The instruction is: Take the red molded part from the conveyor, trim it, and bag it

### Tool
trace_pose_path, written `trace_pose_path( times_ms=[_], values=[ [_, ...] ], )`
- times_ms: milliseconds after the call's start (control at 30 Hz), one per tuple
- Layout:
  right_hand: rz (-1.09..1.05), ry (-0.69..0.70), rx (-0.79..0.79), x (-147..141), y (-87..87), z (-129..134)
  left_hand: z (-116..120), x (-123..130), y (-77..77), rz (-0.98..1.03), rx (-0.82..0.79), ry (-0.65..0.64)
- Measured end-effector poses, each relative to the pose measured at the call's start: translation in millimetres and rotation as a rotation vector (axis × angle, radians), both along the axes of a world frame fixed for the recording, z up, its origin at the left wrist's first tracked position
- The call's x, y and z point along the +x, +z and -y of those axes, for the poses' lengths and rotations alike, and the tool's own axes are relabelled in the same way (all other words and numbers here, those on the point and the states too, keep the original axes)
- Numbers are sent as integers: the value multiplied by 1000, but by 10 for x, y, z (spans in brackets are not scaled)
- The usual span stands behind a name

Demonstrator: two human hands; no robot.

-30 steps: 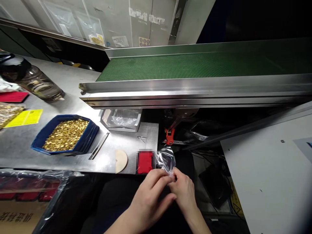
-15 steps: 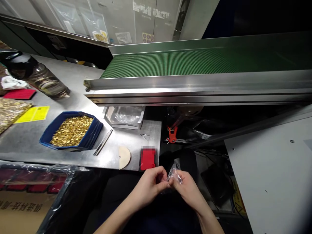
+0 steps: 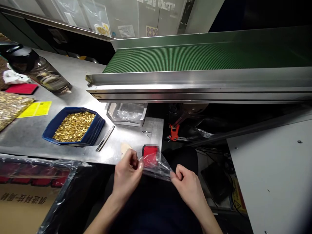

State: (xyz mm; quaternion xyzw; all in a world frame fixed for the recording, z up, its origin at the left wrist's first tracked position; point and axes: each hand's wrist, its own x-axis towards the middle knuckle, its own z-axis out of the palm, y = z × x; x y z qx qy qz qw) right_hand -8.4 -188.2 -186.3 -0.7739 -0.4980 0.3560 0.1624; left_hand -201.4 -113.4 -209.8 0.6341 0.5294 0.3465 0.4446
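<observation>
A clear plastic bag [image 3: 157, 169] is stretched between my two hands, just off the table's front edge. My left hand [image 3: 128, 172] pinches its left end, and my right hand [image 3: 186, 182] grips the other end with curled fingers. Behind the thin film, a red piece with a dark border [image 3: 150, 152] lies at the table corner, partly seen through the plastic. A pale round disc [image 3: 125, 148] is half covered by my left hand. Small metal tweezers-like pieces [image 3: 146, 132] rest a little farther back.
A blue bin [image 3: 48, 138] holds many small gold pieces, with a utility knife [image 3: 105, 139] beside it. Behind stands a white tray [image 3: 143, 118] with clear bags. A green conveyor [image 3: 170, 60] crosses the back. At lower left is a plastic-lined carton [image 3: 21, 211]; a bottle [image 3: 51, 76] stands far left.
My hands have moved apart, left hand leftward and right hand slightly right. The plastic, bunched between my fingers before, is now spread out flat. The view has shifted slightly.
</observation>
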Motion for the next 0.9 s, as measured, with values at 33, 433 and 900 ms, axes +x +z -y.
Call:
trace_pose_path(
  times_ms=[33, 433, 900],
  values=[
    [101, 21, 48, -31, -7, -6, 2, -74, 34, -2, -5, 15],
    [-526, 362, -137, -192, 104, -278, 522, -764, -46, 209, -671, -325],
    [-1146, -639, -145, -769, -904, -94, 618, -932, -362, -30, -433, 17]
  ],
)
